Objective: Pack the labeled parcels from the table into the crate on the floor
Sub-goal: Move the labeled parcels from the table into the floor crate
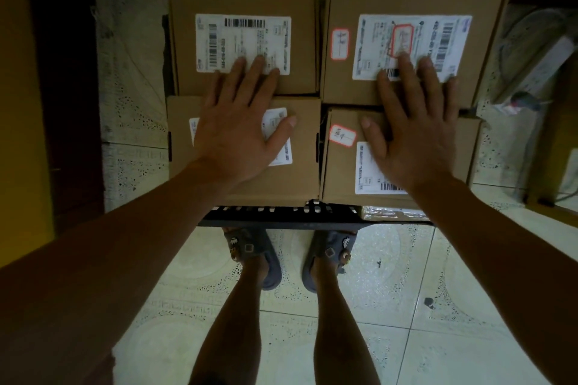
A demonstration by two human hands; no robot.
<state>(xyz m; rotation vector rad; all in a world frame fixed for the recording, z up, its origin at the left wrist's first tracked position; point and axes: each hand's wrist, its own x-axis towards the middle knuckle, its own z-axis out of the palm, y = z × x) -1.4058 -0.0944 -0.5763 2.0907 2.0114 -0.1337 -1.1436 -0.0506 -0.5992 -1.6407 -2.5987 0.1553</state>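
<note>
Already in the crate: four labelled parcels under two flat hands

Underfoot, a pale glazed tile floor with a speckled curved pattern [391, 306] is seen, bordered by dark wooden furniture [62, 87] beyond and to the left of the fingers. A white power strip with cables [536, 59] lies on the tiles to the right of the right fingertips. Two grey strapped sandals [250, 255] are planted just behind the wrists, against the near rim of a black perforated plastic crate [281, 216].

Four brown cardboard parcels are packed two by two in the crate, tops up, touching side to side. Each carries a white shipping label with barcodes; the print is too small to be read. Red-bordered stickers with illegible handwriting are fixed left of the right thumb, on both right-hand parcels.

The far-left parcel [184, 50] and far-right parcel [416, 1] lie under the fingertips, the near-left parcel [297, 180] and near-right parcel [339, 172] under the palms. Long axes run left to right, across the fingers; the labels follow the same line, the print on the right ones being turned sideways.

The left hand [240, 125] and right hand [413, 131] are laid flat, fingers straight and spread, nothing being grasped. A further tape-wrapped parcel [394, 213] shows beneath the right wrist.
</note>
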